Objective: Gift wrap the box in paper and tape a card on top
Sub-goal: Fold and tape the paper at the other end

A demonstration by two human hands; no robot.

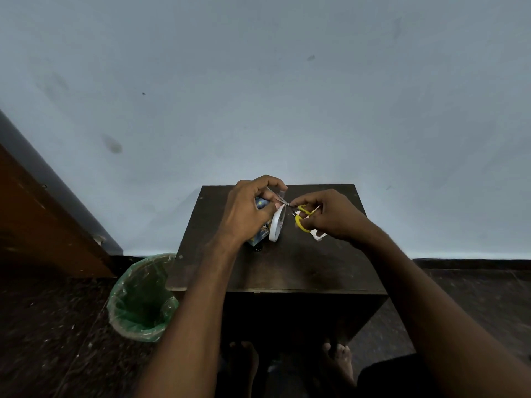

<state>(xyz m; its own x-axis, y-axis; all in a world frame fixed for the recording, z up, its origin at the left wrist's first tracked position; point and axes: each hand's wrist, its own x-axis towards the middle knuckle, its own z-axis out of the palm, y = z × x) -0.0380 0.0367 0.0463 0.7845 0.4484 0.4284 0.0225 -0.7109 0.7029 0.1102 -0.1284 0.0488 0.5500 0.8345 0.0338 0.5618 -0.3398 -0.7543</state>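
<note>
Head view: left hand (247, 208) pinches a strip pulled from the tape roll (277, 224), beside the wrapped box (260, 225) on the table (287, 265). Right hand (330, 216) grips the scissors (301, 216), blades at the strip. White card (318, 235) lies under the right hand. Risks: slack strip folding onto itself; blades nicking fingers; roll dropping.

Head view looks forward and down, near the dark table (287, 265).
</note>
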